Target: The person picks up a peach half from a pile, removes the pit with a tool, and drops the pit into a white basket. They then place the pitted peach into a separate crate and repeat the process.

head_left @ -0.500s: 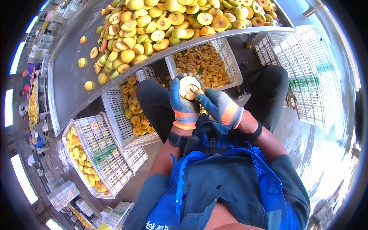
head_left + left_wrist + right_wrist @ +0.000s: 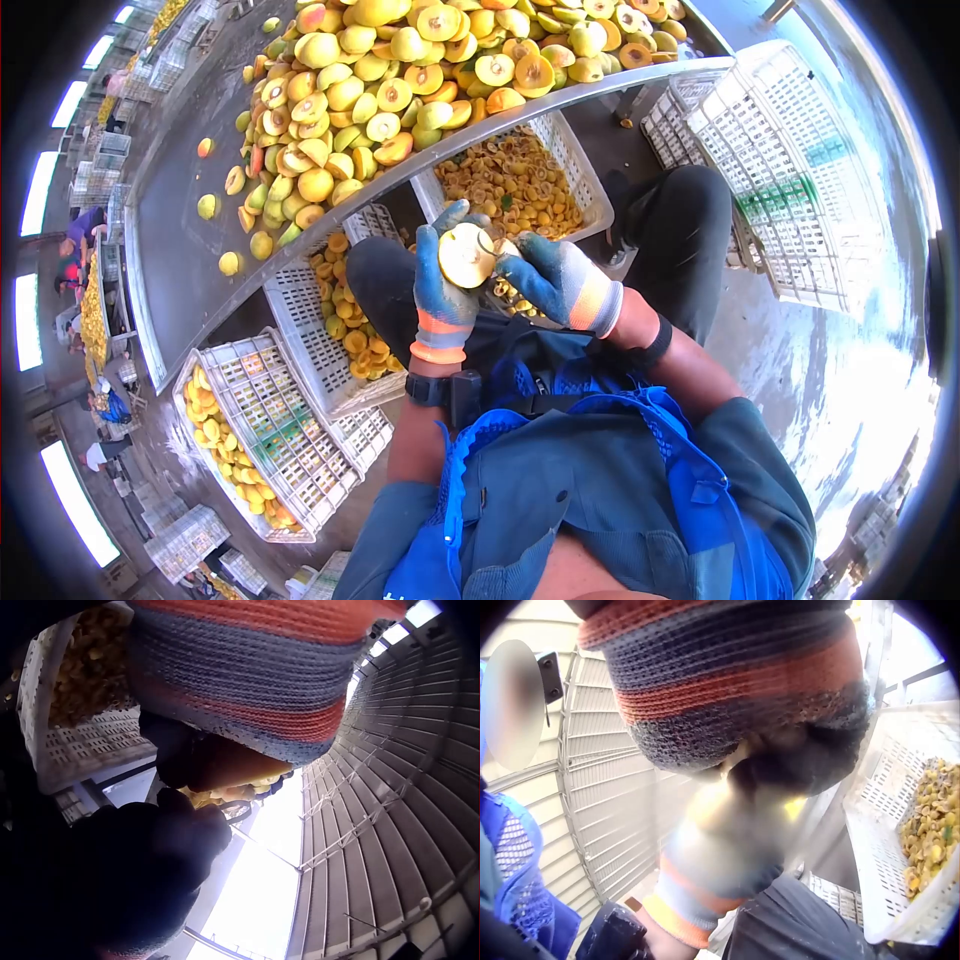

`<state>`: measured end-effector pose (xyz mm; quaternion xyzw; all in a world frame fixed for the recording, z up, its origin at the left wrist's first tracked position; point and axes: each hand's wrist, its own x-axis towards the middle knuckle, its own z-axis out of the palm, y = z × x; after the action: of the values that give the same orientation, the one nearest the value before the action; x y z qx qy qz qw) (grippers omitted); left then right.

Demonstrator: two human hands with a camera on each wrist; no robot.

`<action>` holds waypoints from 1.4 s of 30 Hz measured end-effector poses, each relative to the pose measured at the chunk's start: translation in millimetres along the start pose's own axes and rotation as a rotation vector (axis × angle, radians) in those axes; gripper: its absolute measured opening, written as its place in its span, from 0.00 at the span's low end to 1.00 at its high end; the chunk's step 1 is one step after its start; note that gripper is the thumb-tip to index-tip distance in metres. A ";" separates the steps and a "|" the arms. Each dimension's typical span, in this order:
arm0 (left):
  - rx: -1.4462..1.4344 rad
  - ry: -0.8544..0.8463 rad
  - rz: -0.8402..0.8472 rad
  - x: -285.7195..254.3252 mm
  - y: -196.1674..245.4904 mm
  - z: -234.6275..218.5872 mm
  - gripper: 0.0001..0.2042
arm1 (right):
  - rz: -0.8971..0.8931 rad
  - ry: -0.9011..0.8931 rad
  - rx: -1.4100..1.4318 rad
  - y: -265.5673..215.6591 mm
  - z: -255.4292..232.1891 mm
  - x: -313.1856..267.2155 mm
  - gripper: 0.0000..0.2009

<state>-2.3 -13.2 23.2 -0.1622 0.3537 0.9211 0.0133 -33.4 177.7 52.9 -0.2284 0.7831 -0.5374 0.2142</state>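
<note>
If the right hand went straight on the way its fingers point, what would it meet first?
Probably the cut fruit half in the left hand, which the right hand faces in the head view; depth is unclear.

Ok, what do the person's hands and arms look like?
Left hand and right hand: knit gloves, blue fingers, grey and orange cuffs. At left, black strap with boxy device; at right, black band. Short dark blue-green sleeves.
</note>
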 end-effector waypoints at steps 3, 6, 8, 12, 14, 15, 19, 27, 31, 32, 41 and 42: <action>-0.015 -0.041 -0.018 -2.0 -1.2 -1.7 0.26 | 0.008 -0.052 -0.017 -13.1 -2.6 -0.7 0.16; 0.006 -0.025 -0.003 -3.9 -6.0 -4.0 0.25 | 0.029 -0.071 -0.038 -13.3 -0.9 -0.4 0.17; 0.084 -0.045 0.008 -5.8 -5.2 -4.2 0.24 | 0.020 -0.070 -0.056 -11.3 -0.9 0.0 0.17; 0.166 -0.068 0.008 -5.8 -5.6 -8.7 0.23 | 0.066 -0.103 -0.027 -8.8 1.2 -0.8 0.18; 0.190 -0.070 0.018 -3.1 -8.7 -11.8 0.22 | 0.089 -0.120 0.005 -14.3 -2.2 -1.8 0.18; 0.204 -0.068 0.025 -2.5 -9.0 -13.4 0.22 | 0.106 -0.121 0.022 -11.6 -1.2 -2.2 0.18; 0.494 -0.073 0.173 -2.4 -9.3 -15.1 0.19 | 0.138 -0.176 0.104 -9.7 3.0 -0.4 0.19; 0.328 -0.146 -0.010 2.8 -14.6 -26.4 0.23 | 0.186 -0.289 0.096 -8.4 -5.6 -1.2 0.21; 0.398 -0.001 0.049 -0.8 -19.3 -19.1 0.24 | 0.180 -0.296 0.237 14.8 7.6 0.7 0.21; 0.380 0.082 0.057 0.5 -23.6 -13.0 0.24 | 0.209 -0.249 0.238 20.7 9.7 0.6 0.21; 0.014 0.300 0.250 -7.8 -52.3 28.1 0.25 | 0.139 -0.024 0.196 31.6 36.8 5.7 0.23; -0.033 0.334 0.292 -7.5 -52.6 36.0 0.24 | 0.127 -0.014 0.183 34.2 39.2 6.9 0.24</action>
<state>1.7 50.5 16.6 -0.2597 0.3557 0.8792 -0.1818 -20.5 155.3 7.2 -0.1614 0.7422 -0.5903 0.2731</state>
